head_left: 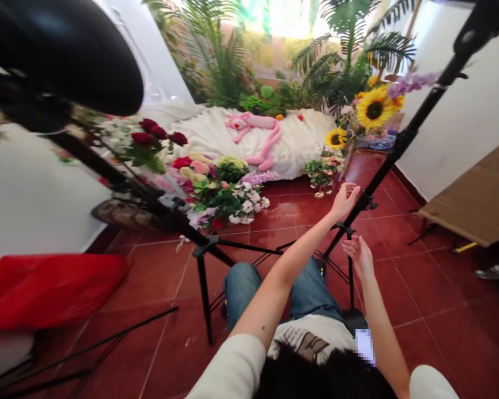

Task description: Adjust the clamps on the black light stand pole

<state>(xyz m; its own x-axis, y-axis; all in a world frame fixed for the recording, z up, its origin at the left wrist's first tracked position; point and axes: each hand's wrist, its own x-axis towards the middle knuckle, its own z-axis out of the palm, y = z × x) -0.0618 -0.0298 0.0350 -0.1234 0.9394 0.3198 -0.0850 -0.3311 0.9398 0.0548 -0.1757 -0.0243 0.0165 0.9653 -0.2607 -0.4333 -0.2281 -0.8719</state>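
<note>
A black tripod light stand leans across the right side of the head view. My left hand reaches over to its pole, fingers extended and slightly bent beside a clamp knob. I cannot tell whether the fingertips touch the pole. Just below, my right hand is raised near the leg collar, its fingers loosely curved and apart. Nothing shows in either hand. The stand's feet are on the red tiled floor near my knees.
Another black stand with a large dark lamp head rises on the left. Artificial flowers, sunflowers and a pink plush toy on white cloth lie ahead. A brown panel stands right, red fabric left.
</note>
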